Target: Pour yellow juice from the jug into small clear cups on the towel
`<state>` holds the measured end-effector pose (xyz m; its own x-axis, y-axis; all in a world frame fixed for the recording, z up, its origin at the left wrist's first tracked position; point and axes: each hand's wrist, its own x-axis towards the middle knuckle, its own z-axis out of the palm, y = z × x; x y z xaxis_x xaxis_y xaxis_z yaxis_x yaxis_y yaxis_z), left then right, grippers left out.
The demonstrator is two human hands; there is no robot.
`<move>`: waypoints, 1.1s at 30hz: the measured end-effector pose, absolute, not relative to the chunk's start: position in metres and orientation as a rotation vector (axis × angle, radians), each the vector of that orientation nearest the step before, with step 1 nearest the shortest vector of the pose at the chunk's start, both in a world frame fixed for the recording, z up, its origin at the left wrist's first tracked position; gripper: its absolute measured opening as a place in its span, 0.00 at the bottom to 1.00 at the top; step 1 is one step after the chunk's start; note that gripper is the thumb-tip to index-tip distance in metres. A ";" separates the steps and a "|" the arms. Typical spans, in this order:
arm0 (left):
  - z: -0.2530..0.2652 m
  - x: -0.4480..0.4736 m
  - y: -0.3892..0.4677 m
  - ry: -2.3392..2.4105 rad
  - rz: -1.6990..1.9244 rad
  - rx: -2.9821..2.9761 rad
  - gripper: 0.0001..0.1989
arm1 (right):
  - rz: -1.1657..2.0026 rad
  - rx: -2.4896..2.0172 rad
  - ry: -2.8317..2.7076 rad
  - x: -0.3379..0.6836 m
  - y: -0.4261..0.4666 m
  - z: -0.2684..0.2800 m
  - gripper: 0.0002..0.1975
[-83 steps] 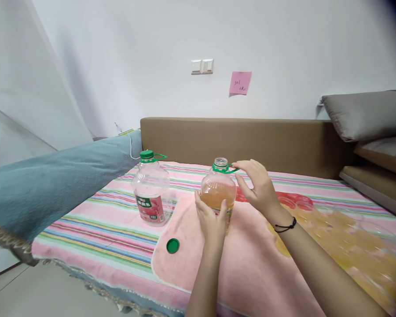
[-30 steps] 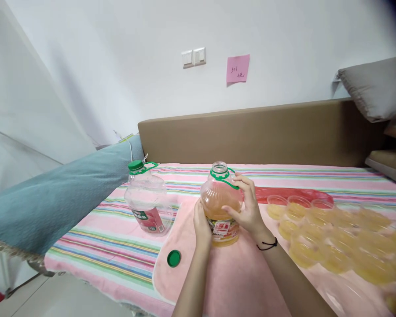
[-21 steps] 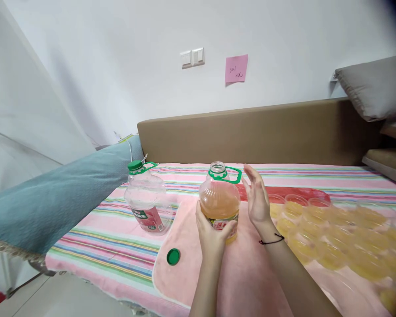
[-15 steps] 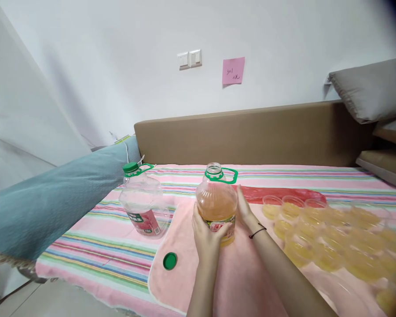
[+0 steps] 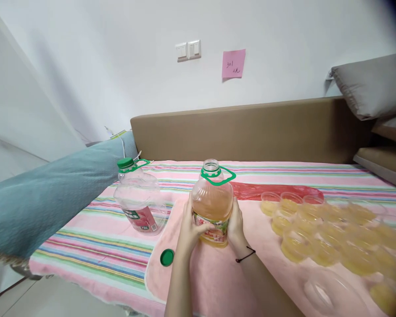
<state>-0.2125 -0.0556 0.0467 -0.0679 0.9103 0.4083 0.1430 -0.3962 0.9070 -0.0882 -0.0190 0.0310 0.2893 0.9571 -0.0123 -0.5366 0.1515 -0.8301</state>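
An uncapped clear plastic juice bottle (image 5: 213,198) with a green ring handle stands upright on the pink mat (image 5: 204,277), more than half full of amber liquid. My left hand (image 5: 192,229) wraps its left side, thumb across the label. On the other side my right hand (image 5: 236,224) presses against the bottle, fingers curved along it. A green cap (image 5: 166,257) lies on the mat left of my left forearm. Farther left is a second bottle (image 5: 138,193), seemingly empty, with its green cap on. Several clear cups (image 5: 297,244) of yellow liquid sit to the right.
Behind the cups lies a red plastic bag or sheet (image 5: 277,191). An unfilled clear cup or lid (image 5: 333,293) rests near the lower right. The striped cloth (image 5: 95,242) covers the sofa seat, with a brown backrest (image 5: 244,136) behind and a blue-covered armrest (image 5: 59,189) at left.
My right hand has come in from slightly off the bottle to its right side. The bottle has turned a little, its handle swinging toward the front. The view has shifted slightly.
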 end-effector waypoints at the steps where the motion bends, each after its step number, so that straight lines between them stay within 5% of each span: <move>1: 0.046 -0.215 -0.056 1.167 1.534 1.566 0.41 | 1.143 -0.856 -0.618 -0.090 -0.023 0.032 0.21; 10: 0.045 -0.227 -0.059 1.091 1.598 1.350 0.34 | 0.926 -0.936 -0.612 -0.107 -0.048 0.037 0.21; 18: 0.030 -0.235 -0.053 1.034 1.607 1.188 0.38 | 1.006 -0.992 -0.654 -0.118 -0.083 0.035 0.29; 26: 0.029 -0.234 -0.056 1.081 1.561 1.219 0.25 | 1.038 -0.933 -0.802 -0.103 -0.102 0.025 0.28; 30: 0.048 -0.227 -0.068 1.179 1.608 1.194 0.28 | 1.046 -0.932 -0.875 -0.077 -0.087 0.018 0.23; 33: 0.068 -0.220 -0.076 1.131 1.713 1.267 0.35 | 1.109 -0.887 -0.957 -0.064 -0.071 0.013 0.28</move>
<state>-0.2197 -0.0759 0.0678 -0.2638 0.9032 0.3386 -0.0431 -0.3617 0.9313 -0.0644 -0.0709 0.0132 0.1649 0.9714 0.1707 -0.3107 0.2154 -0.9258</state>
